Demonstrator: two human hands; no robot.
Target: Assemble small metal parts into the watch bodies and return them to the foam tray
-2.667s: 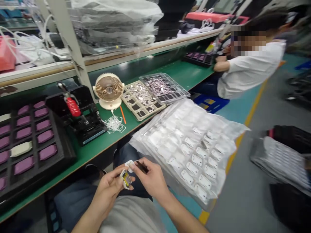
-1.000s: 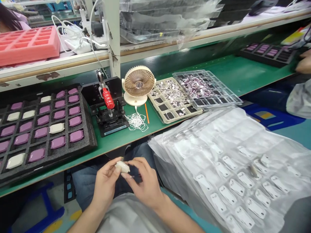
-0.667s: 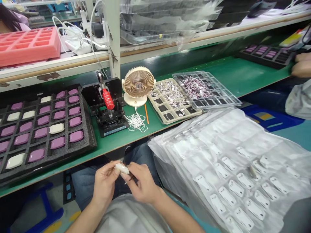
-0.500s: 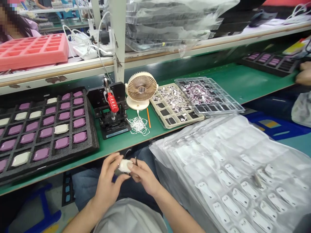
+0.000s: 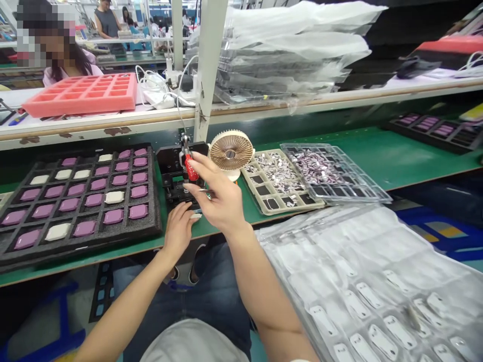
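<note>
At the far left, the black foam tray [image 5: 156,201] of purple and white shells sits on the table [image 5: 396,156], close enough to the work that I'd keep my forearm off its rim.

My left hand [image 5: 178,230] rests on the table edge, fingers curled down at the foot of the black press jig [image 5: 169,163]. A small white piece [image 5: 195,216] shows at the fingertips, right at the base of the jig. I can't tell whether it is pinched or only touched. I'd seat it flat and square in the jig, then draw those fingers clear before any force comes down.

The red handle [image 5: 191,171] stands upright above it. My right hand [image 5: 221,201] hovers in front, fingers spread wide, forefinger tip just beside the handle, and it is closed on nothing I can make out. A thin dark sliver near the thumb may be a tool, but it's too small to say. My judgement is that a full, wrapped grip low on the red sleeve and a straight, even pull would serve better than a fingertip push.

The small fan [image 5: 231,151] stands just right of the jig, so my elbow should stay tucked. Beyond it lie the beige tray [image 5: 298,208] and the clear tray [image 5: 377,193] of small metal bits. The bagged plastic sheets [image 5: 377,261] lie over my right knee.
</note>
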